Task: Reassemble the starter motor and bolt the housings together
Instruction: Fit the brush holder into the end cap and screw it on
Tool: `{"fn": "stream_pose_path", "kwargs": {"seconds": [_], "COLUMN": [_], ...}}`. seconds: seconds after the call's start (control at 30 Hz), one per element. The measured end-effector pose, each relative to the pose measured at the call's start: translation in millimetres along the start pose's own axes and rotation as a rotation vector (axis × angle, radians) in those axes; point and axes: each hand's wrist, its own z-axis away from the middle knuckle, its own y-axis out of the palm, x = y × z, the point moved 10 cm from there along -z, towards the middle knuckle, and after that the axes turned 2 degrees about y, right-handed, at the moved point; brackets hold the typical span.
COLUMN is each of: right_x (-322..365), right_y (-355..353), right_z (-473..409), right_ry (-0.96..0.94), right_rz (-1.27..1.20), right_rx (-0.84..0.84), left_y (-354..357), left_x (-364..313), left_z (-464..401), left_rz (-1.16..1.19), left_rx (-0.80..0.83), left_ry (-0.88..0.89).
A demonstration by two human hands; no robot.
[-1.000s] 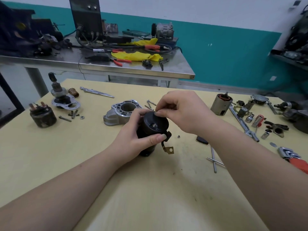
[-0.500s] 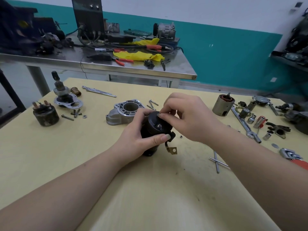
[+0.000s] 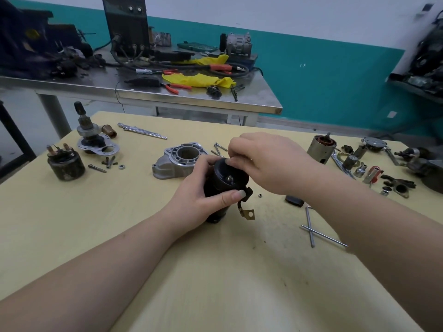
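Aluminium housing [image 3: 178,161] behind motor body [image 3: 221,185]; solenoid [image 3: 66,164] far left.

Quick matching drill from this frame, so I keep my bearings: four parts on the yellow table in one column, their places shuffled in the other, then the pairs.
Things:
1. black cylindrical motor body
2. grey cast aluminium housing
3. dark round solenoid with copper terminals
4. two crossed long steel through-bolts

Places:
A. near the table's left edge, standing alone
B. gripped by the left hand, right hand pinching at its top rim
C. lying flat on the table beside the right forearm
D. just behind the left hand, open bore facing up

Pairs: 1-B, 2-D, 3-A, 4-C
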Motion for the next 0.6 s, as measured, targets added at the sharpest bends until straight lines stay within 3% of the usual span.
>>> {"fn": "stream_pose_path", "kwargs": {"seconds": [0.07, 0.13, 0.6], "right_x": [10.0, 15.2, 20.2], "right_y": [-0.7, -4.1, -2.5], "right_z": [-2.1, -5.3, -5.5], "right_ry": [-0.093, -0.149, -0.213], "right_rz": [0.224, 0.286, 0.297], "right_rx": [0.012, 0.013, 0.024], "left_y": [0.5, 0.6, 0.9], "left_x": [-0.2, -0.2, 2.2], "left_z": [0.0, 0.0, 0.2], "left_rz": [-0.009, -0.01, -0.006], "left_rx": [0.005, 0.006, 0.014], "left_ry": [0.001, 0.0, -0.01]}}
